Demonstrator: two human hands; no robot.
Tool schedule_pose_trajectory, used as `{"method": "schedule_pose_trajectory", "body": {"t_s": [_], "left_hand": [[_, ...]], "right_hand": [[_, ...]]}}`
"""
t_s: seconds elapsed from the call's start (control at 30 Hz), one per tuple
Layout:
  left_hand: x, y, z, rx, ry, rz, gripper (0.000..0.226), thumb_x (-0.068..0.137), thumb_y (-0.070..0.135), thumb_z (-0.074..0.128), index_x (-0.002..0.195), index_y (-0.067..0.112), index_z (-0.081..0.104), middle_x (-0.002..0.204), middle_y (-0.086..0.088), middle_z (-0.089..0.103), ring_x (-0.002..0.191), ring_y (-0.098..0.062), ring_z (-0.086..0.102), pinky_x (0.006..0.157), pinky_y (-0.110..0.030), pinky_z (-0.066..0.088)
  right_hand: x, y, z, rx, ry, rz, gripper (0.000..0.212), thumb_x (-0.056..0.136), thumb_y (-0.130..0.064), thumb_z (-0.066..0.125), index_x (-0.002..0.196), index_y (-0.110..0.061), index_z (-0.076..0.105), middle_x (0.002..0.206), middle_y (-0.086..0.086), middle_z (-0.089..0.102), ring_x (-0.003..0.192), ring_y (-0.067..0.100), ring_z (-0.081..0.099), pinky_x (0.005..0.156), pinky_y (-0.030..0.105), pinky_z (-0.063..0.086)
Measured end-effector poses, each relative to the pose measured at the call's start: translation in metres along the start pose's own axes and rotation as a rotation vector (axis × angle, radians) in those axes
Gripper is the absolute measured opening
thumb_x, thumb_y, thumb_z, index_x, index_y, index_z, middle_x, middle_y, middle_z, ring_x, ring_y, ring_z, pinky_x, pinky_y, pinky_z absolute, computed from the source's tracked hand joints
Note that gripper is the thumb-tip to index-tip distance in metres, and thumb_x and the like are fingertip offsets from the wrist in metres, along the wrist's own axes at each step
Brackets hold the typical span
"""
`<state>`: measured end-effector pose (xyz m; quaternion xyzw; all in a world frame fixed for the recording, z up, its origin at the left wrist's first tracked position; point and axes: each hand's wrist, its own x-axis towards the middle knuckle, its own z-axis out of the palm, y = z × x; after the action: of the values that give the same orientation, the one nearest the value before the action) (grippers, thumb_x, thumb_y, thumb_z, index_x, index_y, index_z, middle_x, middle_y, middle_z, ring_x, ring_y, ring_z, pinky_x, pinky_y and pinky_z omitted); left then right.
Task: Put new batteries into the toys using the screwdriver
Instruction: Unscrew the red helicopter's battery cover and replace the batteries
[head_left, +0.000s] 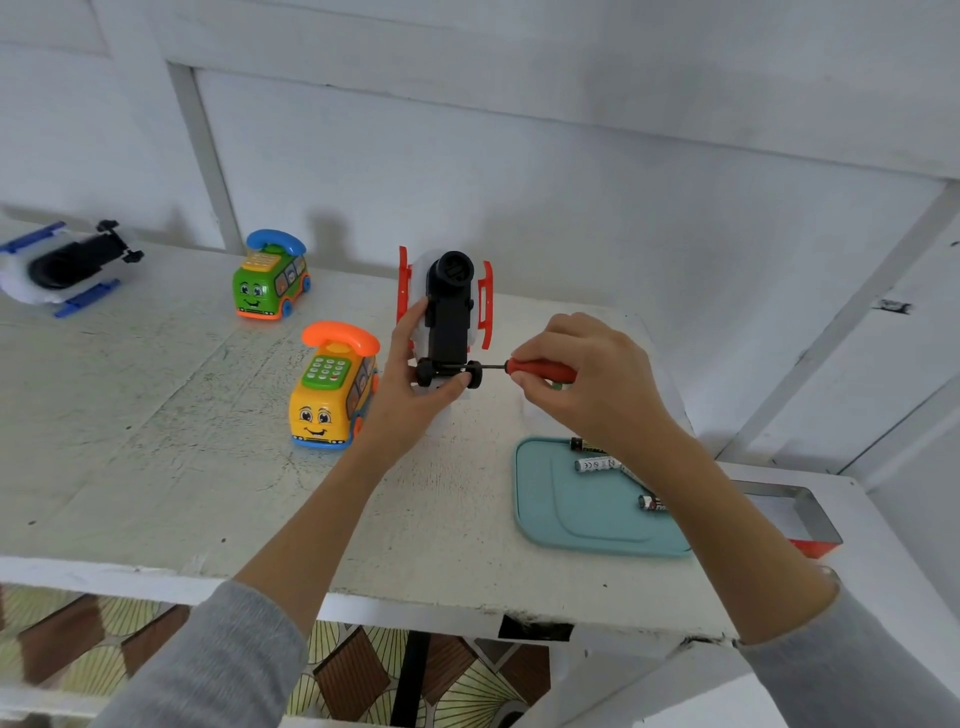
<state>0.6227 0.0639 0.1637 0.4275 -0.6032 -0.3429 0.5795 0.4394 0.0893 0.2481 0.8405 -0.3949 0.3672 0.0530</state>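
The left hand (415, 374) gripped the red-and-black toy (448, 312) upright above the worktop (156, 415), fingers curled round its wheels. The right hand (582, 374) pinched the screwdriver (540, 370), tip at the toy's base. Batteries (597, 463) lay in the tray (571, 519).

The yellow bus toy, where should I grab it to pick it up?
Grip the yellow bus toy across its two long sides, coming from above. It stands upright on its wheels, and the orange phone on top looks loose, so probably don't lift by that.

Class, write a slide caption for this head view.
Left hand steadies upturned toy; right hand works screwdriver.
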Motion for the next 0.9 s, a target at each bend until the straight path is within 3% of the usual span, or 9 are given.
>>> {"method": "schedule_pose_trajectory", "body": {"t_s": [0.23,0.4,0.53,0.6,0.7,0.9], "left_hand": [[-0.001,0.000,0.001,0.024,-0.006,0.010,0.078,0.085,-0.002,0.065,0.141,0.034,0.024,0.136,0.024,0.035,0.107,0.007,0.053,0.083,-0.010,0.046],[-0.001,0.001,0.002,0.038,-0.005,0.016,0.077,0.085,-0.002,0.066,0.142,0.031,0.024,0.136,0.025,0.033,0.108,0.015,0.049,0.082,-0.007,0.044],[-0.001,0.001,0.002,0.038,-0.004,0.013,0.078,0.085,0.000,0.066,0.142,0.034,0.024,0.137,0.025,0.033,0.110,0.014,0.049,0.086,-0.010,0.045],[-0.002,0.002,0.003,0.035,-0.002,0.013,0.077,0.085,-0.001,0.066,0.141,0.034,0.024,0.140,0.020,0.034,0.108,0.015,0.050,0.084,-0.010,0.046],[-0.003,0.005,0.006,0.008,0.005,0.020,0.076,0.084,-0.007,0.064,0.141,0.026,0.026,0.144,0.005,0.035,0.108,0.015,0.050,0.082,-0.008,0.045],[-0.002,0.004,0.006,-0.015,0.008,0.014,0.077,0.083,-0.010,0.063,0.142,0.023,0.027,0.140,0.008,0.036,0.111,0.013,0.049,0.081,-0.007,0.045]], "right_hand": [[0.004,-0.006,-0.006,-0.038,-0.007,0.004,0.010,0.074,-0.023,0.063,0.077,-0.019,0.072,0.068,-0.003,0.062,0.066,0.015,0.056,0.051,0.029,0.049],[0.007,-0.008,-0.007,-0.062,-0.030,-0.011,0.011,0.074,-0.023,0.062,0.075,-0.017,0.072,0.069,-0.003,0.062,0.066,0.016,0.056,0.051,0.031,0.050],[0.015,-0.009,-0.011,-0.133,-0.065,-0.076,0.008,0.076,-0.019,0.065,0.074,-0.014,0.072,0.078,0.002,0.059,0.068,0.014,0.049,0.048,0.027,0.043],[0.018,-0.010,-0.013,-0.172,-0.060,-0.096,0.008,0.076,-0.018,0.066,0.073,-0.012,0.071,0.082,0.006,0.056,0.071,0.016,0.045,0.049,0.025,0.037],[0.021,-0.013,-0.012,-0.181,-0.024,-0.116,0.004,0.075,-0.011,0.069,0.072,-0.010,0.069,0.080,0.006,0.056,0.073,0.020,0.048,0.045,0.028,0.041],[0.022,-0.014,-0.009,-0.167,-0.035,-0.153,0.006,0.071,-0.002,0.074,0.070,-0.007,0.070,0.079,0.008,0.054,0.074,0.021,0.046,0.046,0.029,0.046]]}}
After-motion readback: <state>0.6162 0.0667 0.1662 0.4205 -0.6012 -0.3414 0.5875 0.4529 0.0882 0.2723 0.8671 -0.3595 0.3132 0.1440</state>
